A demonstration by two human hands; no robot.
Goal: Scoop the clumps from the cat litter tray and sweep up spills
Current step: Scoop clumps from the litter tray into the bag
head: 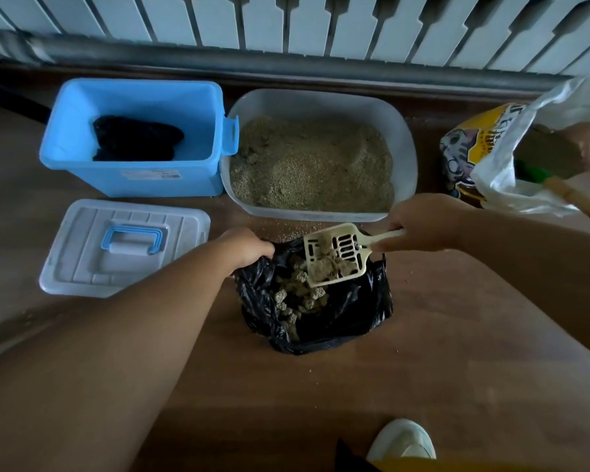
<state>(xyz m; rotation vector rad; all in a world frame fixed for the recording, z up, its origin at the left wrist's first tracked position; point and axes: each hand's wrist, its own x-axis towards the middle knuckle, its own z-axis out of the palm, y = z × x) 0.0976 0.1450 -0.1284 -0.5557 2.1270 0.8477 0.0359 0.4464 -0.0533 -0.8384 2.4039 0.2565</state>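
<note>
A grey litter tray (407,158) full of tan litter sits on the wooden floor below the radiator. In front of it lies an open black rubbish bag (351,321) holding several clumps (295,294). My left hand (244,245) grips the bag's left rim. My right hand (419,226) holds the handle of a cream slotted scoop (334,257), tilted over the bag's mouth with clumps on its blade. Spilled grains (292,233) lie on the floor between tray and bag.
A blue storage bin (198,97) with dark contents stands left of the tray; its white lid (82,253) lies in front. A litter bag (474,144) and a wooden handle (576,199) are at right. A shoe (402,441) shows at the bottom.
</note>
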